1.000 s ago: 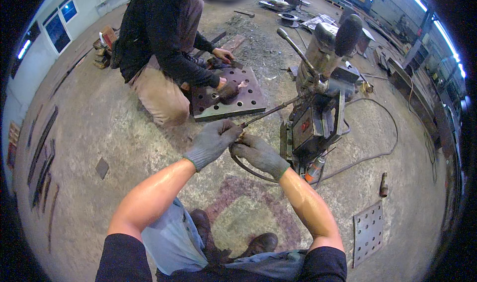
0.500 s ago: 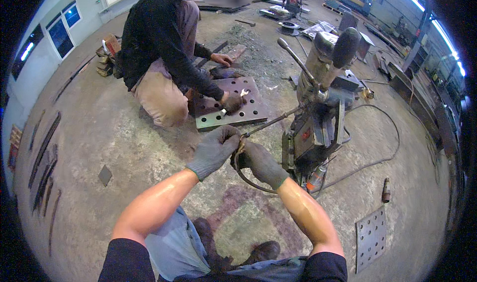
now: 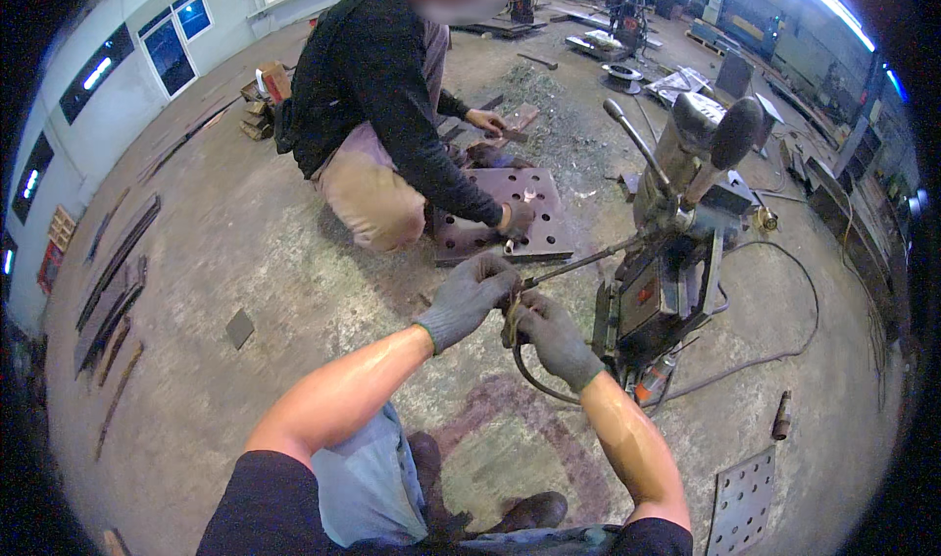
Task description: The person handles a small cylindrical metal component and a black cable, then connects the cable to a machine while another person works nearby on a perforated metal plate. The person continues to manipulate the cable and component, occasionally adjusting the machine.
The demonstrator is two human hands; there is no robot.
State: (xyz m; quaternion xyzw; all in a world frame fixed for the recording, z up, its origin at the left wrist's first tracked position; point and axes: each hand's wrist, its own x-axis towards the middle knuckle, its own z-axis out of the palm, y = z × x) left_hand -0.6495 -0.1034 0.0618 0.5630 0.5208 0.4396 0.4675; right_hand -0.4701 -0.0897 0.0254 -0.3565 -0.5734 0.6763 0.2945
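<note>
My left hand (image 3: 469, 301), in a grey knit glove, is closed at the tip of a handle spoke (image 3: 591, 264) that reaches out from a drill press (image 3: 655, 291). Beside it my right hand (image 3: 559, 338), also gloved, is closed around a dark cable (image 3: 534, 379). The cable bends down from between my hands and curves right toward the machine's base. A short tan, cord-like piece (image 3: 512, 313) shows between my fingers; its exact shape is partly hidden. The two hands nearly touch.
Ahead, a co-worker (image 3: 392, 115) squats with a gloved hand and a wrench (image 3: 529, 195) on a thick perforated plate (image 3: 470, 255). An orange-marked bottle (image 3: 655, 379) stands by the drill press. A thinner perforated plate (image 3: 742, 502) lies at right; steel strips (image 3: 123, 286) lie at left.
The whole view has shifted, so everything sits further right and slightly lower. My hands stay together at the spoke and cable, with the right-hand fingers slightly raised.
</note>
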